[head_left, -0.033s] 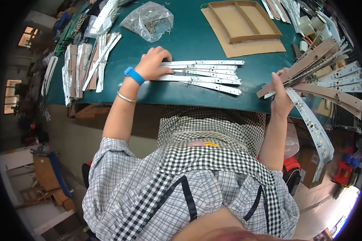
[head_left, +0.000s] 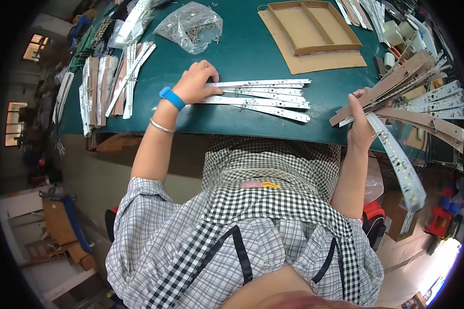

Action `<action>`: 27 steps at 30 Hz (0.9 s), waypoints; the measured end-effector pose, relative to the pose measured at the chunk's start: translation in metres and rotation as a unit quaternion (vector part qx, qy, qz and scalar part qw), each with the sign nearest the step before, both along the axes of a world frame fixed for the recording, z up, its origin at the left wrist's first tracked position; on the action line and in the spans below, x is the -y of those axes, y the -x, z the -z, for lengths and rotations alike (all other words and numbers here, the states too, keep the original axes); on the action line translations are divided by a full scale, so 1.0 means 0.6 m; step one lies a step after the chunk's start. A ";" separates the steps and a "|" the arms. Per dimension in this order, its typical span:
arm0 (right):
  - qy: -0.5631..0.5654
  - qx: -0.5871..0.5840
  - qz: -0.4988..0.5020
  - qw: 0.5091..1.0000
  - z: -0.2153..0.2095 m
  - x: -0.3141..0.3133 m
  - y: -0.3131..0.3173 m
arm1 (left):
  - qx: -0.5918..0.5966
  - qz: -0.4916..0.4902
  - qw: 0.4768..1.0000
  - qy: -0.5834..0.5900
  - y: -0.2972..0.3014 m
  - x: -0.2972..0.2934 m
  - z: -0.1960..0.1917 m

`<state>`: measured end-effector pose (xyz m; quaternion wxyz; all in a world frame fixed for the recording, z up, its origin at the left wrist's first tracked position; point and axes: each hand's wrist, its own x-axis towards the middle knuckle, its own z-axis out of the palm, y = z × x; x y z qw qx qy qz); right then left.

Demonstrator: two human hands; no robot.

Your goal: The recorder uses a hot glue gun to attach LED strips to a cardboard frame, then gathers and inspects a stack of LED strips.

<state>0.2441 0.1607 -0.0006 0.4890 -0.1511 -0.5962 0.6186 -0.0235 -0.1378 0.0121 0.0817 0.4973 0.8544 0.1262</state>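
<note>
My left hand [head_left: 196, 82], wearing a blue wristband, has its fingers curled around the left ends of several white LED strip boards [head_left: 273, 102]. These rigid boards, dotted with small components, lie fanned out to the right on the green table [head_left: 237, 56]. In my right hand [head_left: 362, 121], at the table's right front, is a thick bundle of LED strip boards [head_left: 397, 149], some showing yellow-dotted white faces and others brown backs. The bundle spreads out to the right, and one board droops below the table edge. My palm hides part of the gripped ends.
Stacked strips [head_left: 105, 90] lie at the table's left. A clear plastic bag [head_left: 189, 26] of small metal parts rests at the back. A divided cardboard tray [head_left: 327, 50] stands on a cardboard sheet, back right. Tape rolls [head_left: 393, 33] and clutter crowd the right edge.
The uppermost board by my left hand has shifted slightly left and down. The drooping board in my right hand has swung a little left. Both hands stay nearly in place.
</note>
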 end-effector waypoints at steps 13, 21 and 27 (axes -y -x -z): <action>0.009 0.033 0.005 0.999 0.012 0.019 0.003 | 0.061 0.045 0.997 -0.022 0.028 0.003 -0.011; 0.012 0.027 0.006 1.000 0.019 0.016 0.002 | 0.025 0.011 0.998 -0.052 -0.005 0.003 -0.008; -0.001 0.026 0.023 0.999 0.026 0.011 0.004 | 0.090 -0.005 0.996 0.001 0.002 0.000 -0.016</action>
